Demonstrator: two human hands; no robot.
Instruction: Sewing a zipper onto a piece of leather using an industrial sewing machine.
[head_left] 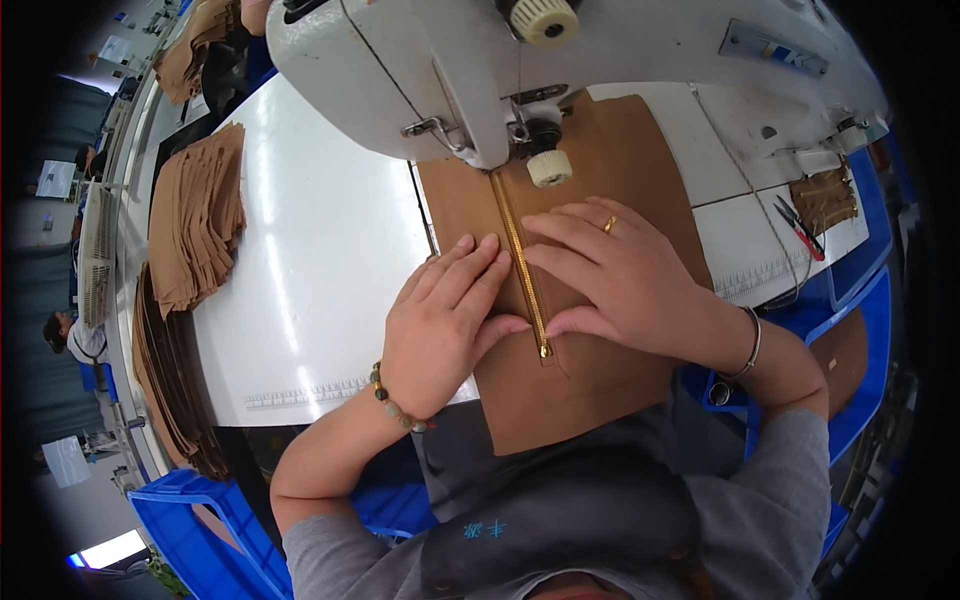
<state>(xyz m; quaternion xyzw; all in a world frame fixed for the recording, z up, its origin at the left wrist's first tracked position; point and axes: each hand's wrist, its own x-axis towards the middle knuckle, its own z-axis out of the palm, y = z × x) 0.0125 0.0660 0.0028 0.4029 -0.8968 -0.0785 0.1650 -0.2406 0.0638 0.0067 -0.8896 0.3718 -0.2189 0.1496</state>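
Below the brown panel (580, 400), blue lettering (485, 530) on dark apron (590, 500).

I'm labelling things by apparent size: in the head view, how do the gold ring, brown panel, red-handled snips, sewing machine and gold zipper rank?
1. Sewing machine, partly cut off by the top edge
2. Brown panel
3. Gold zipper
4. Red-handled snips
5. Gold ring

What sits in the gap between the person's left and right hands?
In the head view, a gold zipper runs between the left hand and the right hand, set in the brown panel.
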